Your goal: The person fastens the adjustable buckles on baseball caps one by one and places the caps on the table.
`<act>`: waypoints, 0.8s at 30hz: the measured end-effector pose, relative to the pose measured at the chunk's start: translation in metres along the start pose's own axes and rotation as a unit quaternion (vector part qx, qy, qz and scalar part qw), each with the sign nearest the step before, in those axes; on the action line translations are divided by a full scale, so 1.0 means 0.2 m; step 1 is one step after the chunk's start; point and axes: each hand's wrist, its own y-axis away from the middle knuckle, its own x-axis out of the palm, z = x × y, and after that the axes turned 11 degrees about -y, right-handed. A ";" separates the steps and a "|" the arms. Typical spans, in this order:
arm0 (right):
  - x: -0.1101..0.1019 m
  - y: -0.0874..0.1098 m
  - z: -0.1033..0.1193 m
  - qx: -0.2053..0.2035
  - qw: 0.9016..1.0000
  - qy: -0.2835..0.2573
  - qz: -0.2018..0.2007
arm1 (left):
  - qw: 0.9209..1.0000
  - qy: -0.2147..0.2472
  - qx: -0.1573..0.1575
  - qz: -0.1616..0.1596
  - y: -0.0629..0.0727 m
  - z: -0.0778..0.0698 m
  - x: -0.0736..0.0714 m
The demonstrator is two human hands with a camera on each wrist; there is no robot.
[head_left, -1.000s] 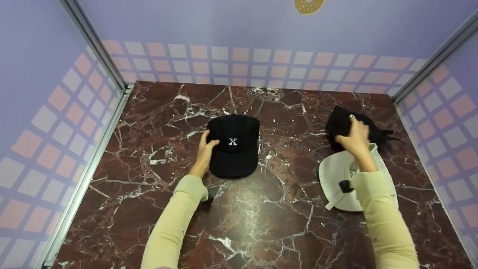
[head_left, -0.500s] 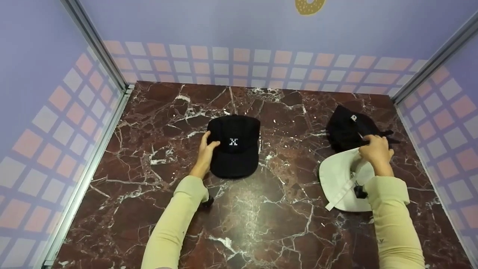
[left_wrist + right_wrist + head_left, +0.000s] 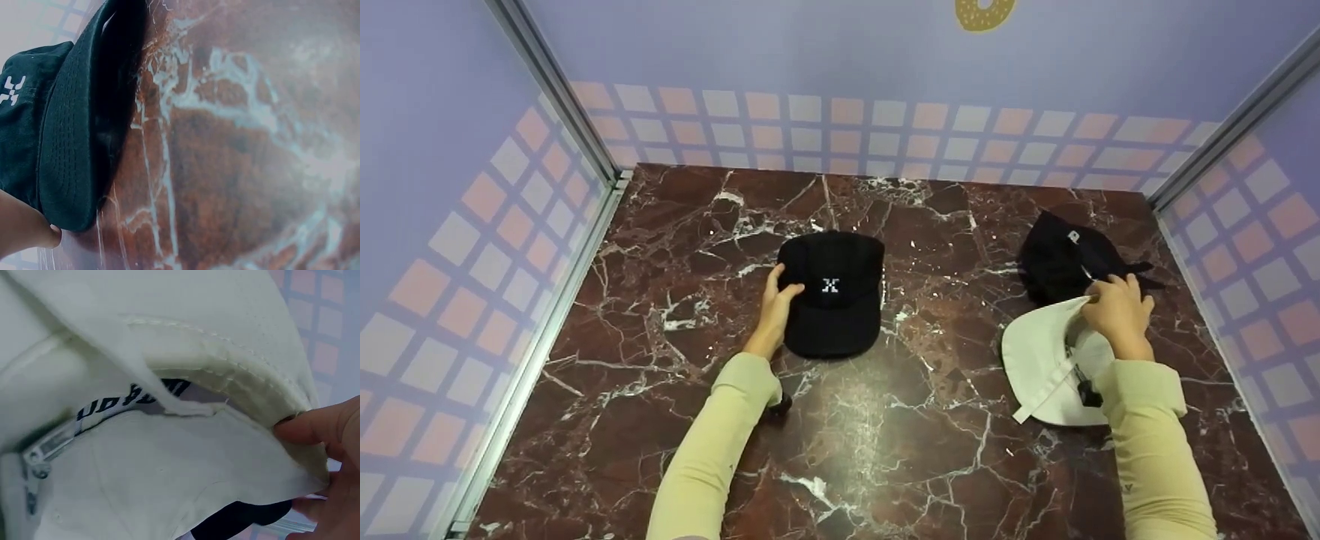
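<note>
A black baseball cap (image 3: 832,330) with a small white X-like emblem sits at mid-table, its brim toward me. My left hand (image 3: 771,311) grips its left side, thumb on the front of the crown. In the left wrist view part of that hand shows below the cap's brim (image 3: 67,129). At the right lies a white cap (image 3: 1035,352), its inside partly showing and a strap (image 3: 1046,394) trailing across it. My right hand (image 3: 1119,315) pinches its far edge; in the right wrist view the thumb (image 3: 309,426) reaches inside the sweatband and the other fingers stay outside.
Just beyond the white cap lies a second black cap (image 3: 1054,259) with a small white mark and straps pointing right. The dark red marble-patterned table (image 3: 885,450) is bounded by a back wall (image 3: 825,45) and side walls.
My right hand has come back from over the farther black cap to the white cap's edge and taken hold of it. The left hand stays on its black cap.
</note>
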 end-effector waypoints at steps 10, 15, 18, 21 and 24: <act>0.00 0.02 0.05 -0.026 0.997 -0.030 -0.063 | 1.000 0.002 0.003 -0.003 -0.01 0.01 0.00; -0.01 0.02 0.07 -0.031 0.996 -0.061 -0.057 | 1.000 -0.002 0.006 -0.007 0.00 0.01 0.00; 0.01 0.02 0.08 -0.046 0.994 -0.081 -0.061 | 1.000 -0.001 0.008 -0.008 0.00 0.01 0.00; 0.03 0.01 0.10 -0.052 0.992 -0.103 -0.058 | 1.000 0.000 0.008 -0.010 0.00 0.01 0.00; 0.05 0.00 0.11 -0.047 0.990 -0.127 -0.049 | 1.000 0.004 0.005 -0.010 0.00 0.01 0.01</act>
